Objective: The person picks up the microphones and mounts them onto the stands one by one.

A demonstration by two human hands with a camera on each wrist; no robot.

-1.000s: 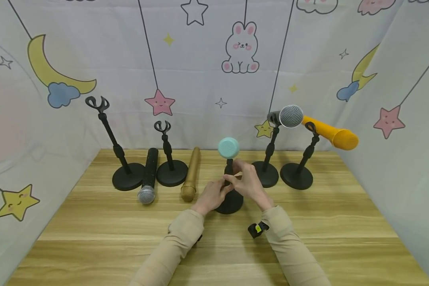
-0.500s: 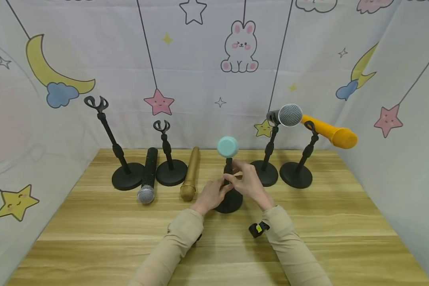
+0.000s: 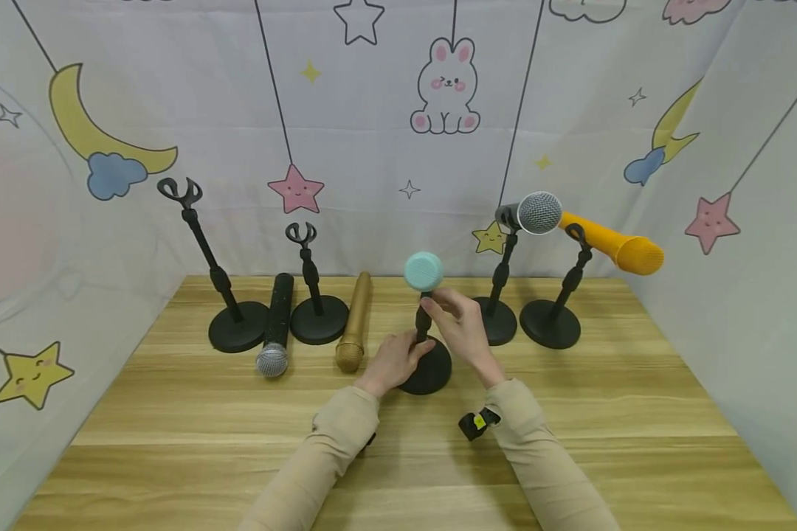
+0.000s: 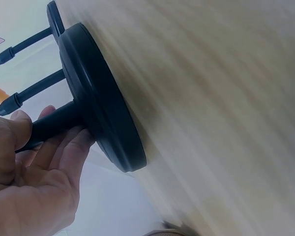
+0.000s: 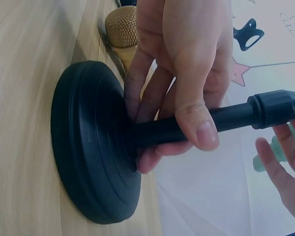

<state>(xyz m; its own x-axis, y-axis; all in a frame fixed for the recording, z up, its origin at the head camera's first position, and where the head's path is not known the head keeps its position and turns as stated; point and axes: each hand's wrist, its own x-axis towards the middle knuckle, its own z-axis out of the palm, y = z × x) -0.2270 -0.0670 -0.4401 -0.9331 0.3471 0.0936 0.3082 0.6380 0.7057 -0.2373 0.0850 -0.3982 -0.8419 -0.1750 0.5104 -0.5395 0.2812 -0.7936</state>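
Note:
A black microphone stand [image 3: 433, 375] stands upright in the middle of the table, a turquoise microphone [image 3: 423, 271] at its top with the head facing me. My left hand [image 3: 392, 361] grips the lower pole just above the round base; the left wrist view shows its thumb and fingers [image 4: 76, 150] around it. Higher up, my right hand [image 3: 463, 324] holds the upper pole just below the microphone head, between thumb and fingers. Only part of the right hand [image 5: 290, 182] enters the right wrist view, beside the pole's collar. The clip under the turquoise microphone is hidden.
Left on the wooden table [image 3: 206, 442] are two bare stands [image 3: 237, 328] [image 3: 319, 321], a black microphone [image 3: 279, 317] and a gold microphone [image 3: 355, 324]. To the right, one stand bears a silver-headed microphone [image 3: 539, 213], another a yellow microphone [image 3: 614, 243]. A printed curtain [image 3: 365, 133] hangs behind.
My right hand has moved up the pole, from beside the left hand to just below the turquoise microphone head. The left hand stays on the lower pole.

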